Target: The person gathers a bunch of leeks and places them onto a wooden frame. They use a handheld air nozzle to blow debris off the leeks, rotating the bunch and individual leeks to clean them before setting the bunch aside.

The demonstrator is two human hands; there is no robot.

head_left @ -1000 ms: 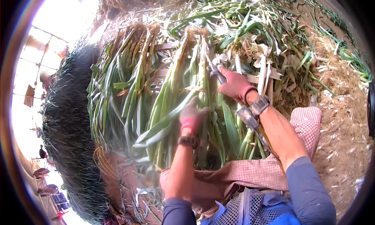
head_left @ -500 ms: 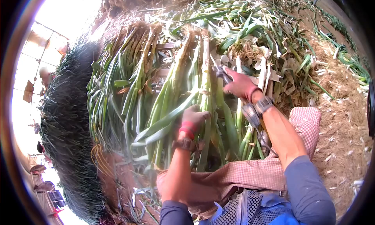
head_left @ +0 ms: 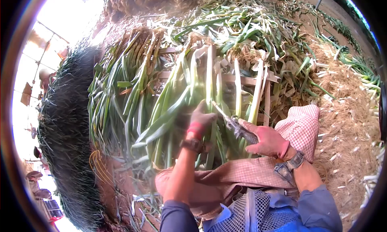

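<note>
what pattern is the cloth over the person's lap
A fine red-and-white checked cloth, clearest in the head view.

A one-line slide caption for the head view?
Left hand grips green onion stalks near a checked cloth; right hand holds a knife beside them.

No readable text, labels or numbers — none anywhere
</note>
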